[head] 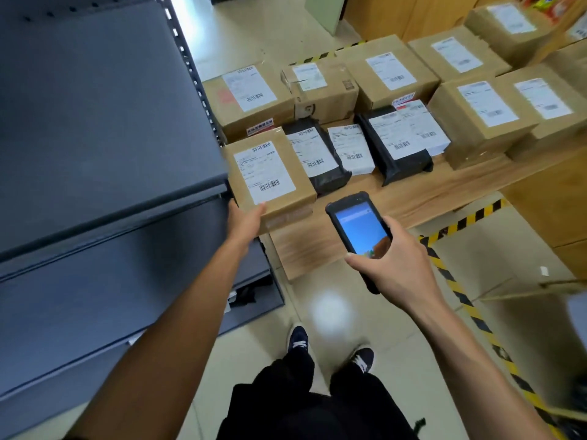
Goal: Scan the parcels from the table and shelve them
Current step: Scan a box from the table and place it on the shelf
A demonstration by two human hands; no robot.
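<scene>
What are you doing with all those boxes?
A person is sorting parcels. The left hand grips a small brown box by its near edge, next to the grey shelf. The right hand holds a black scanner with its screen lit up. Lots more parcels, brown boxes and black bags with white labels, wait on the wooden table. The shelf boards in view have no parcels on them.

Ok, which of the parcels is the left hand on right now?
The brown box at the table's near-left corner, beside the grey shelf. The left hand grips its near edge; the other parcels lie untouched farther back.
</scene>
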